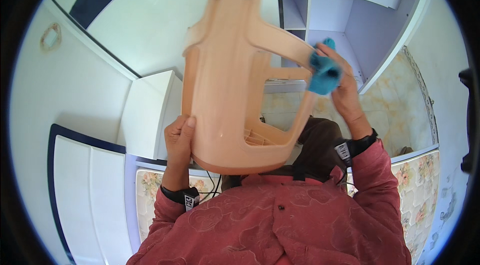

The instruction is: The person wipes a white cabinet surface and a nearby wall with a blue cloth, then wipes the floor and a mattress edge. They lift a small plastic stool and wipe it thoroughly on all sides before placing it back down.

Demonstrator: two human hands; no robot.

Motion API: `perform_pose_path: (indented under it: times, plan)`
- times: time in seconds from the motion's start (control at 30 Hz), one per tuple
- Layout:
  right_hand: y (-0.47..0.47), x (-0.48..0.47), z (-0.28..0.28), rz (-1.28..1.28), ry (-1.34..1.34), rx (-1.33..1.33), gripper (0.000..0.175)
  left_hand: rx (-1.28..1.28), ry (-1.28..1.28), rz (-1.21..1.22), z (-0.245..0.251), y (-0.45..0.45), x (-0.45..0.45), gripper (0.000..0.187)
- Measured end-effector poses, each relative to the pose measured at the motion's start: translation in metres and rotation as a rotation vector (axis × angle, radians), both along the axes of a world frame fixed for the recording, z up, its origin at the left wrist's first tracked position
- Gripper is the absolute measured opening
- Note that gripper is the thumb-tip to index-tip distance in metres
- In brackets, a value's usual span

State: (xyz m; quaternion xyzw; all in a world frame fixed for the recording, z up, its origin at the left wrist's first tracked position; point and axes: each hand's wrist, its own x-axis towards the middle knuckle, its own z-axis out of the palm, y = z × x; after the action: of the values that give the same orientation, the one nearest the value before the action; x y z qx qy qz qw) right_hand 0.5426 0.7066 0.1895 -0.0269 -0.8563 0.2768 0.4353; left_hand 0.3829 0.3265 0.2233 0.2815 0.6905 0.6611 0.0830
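A peach-coloured plastic stool (221,88), tilted on its side, is held up in front of my chest. My left hand (179,135) grips its left edge near the lower end, with the thumb on the outer face. At the stool's right side, my right hand (343,85) holds a blue-green cloth (325,75) against the curved rim of the frame. The cloth and the upper part of the stool are somewhat blurred. Openings in the stool's side show ribs inside. Part of my right hand's fingers is hidden behind the cloth.
An open white cabinet (369,28) with shelves and a drawer front stands ahead on the right. At the left is a white box-like cabinet (144,111) beside a dark-edged headboard (88,141). Floral mattress (420,190) edges lie on both sides of me, with marbled floor tiles (380,115) beyond.
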Motion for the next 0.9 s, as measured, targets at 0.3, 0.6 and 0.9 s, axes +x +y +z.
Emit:
perform_pose_path:
  times: [0.3, 0.6, 0.9]
  plan:
    - [0.03, 0.023, 0.029, -0.235, 0.103, -0.992, 0.044, 0.184, -0.136, 0.056, -0.038, -0.014, -0.007, 0.036]
    - [-0.101, -0.026, 0.007, 0.114, 0.005, -0.097, 0.045, 0.2, -0.24, 0.034, -0.047, 0.011, -0.022, 0.042]
    - [-0.07, -0.001, 0.025, 0.123, -0.274, -0.187, 0.03, 0.09, -0.229, 0.013, -0.021, 0.002, -0.034, 0.06]
